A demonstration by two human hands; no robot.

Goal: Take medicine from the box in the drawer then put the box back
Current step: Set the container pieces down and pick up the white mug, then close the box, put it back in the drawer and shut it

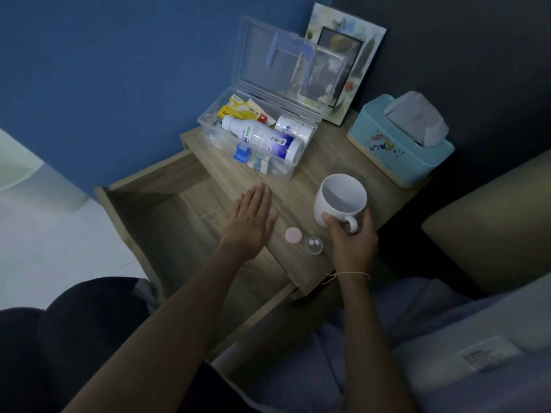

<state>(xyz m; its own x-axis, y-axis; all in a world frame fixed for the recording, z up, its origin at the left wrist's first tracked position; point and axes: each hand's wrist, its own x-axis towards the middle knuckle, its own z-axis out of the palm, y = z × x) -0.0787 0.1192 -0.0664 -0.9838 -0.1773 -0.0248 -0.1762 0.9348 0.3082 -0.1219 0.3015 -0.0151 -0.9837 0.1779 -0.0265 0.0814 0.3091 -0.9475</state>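
A clear plastic medicine box [310, 117] stands on the wooden nightstand [301, 263] with its lid up, holding a white bottle [262, 138] and several packets. The drawer [155, 222] below is pulled out and looks empty. A small clear cup [315, 245] with two white pills and a pink cap [293, 235] sit near the front edge. My left hand [250, 222] hovers flat, fingers apart, over the nightstand's left edge, holding nothing. My right hand [351, 234] grips the handle of a white mug [340, 201] that stands on the top.
A blue tissue box [399, 144] sits at the back right, a picture frame [346, 61] leans against the wall behind the medicine box. A beige cushioned edge [489, 222] is to the right. My lap lies below.
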